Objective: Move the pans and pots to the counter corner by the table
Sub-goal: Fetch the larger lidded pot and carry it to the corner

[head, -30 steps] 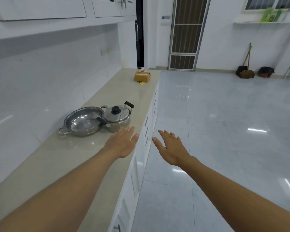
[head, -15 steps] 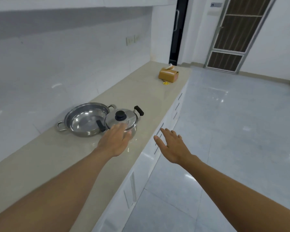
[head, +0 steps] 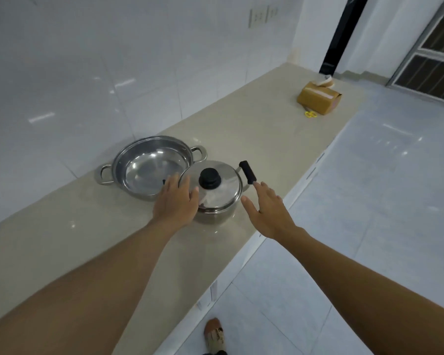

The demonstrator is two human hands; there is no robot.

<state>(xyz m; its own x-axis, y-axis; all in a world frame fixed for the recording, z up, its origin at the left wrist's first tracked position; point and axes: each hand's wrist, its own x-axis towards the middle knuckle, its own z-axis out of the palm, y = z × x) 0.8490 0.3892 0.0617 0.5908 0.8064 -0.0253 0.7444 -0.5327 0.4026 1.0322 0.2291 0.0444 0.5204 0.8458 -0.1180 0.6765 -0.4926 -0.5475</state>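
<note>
Both hands (head: pixel 176 201) have reached the lidded pot (head: pixel 217 193) — pan (head: pixel 151 167) beside it, empty.

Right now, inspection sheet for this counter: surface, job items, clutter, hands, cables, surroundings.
Surface: beige counter, glossy, against a white tiled wall.
Job's things: open steel pan with two loop handles; lidded pot beside it, black knob, black side handle.
Clutter: cardboard box and yellow scissors at the far end.
Hands: left hand open at the pot's left side, contact unclear; right hand open, fingertips near the right handle.
Cables: nothing seen.
Surroundings: wall sockets, tiled floor, grilled door.
</note>
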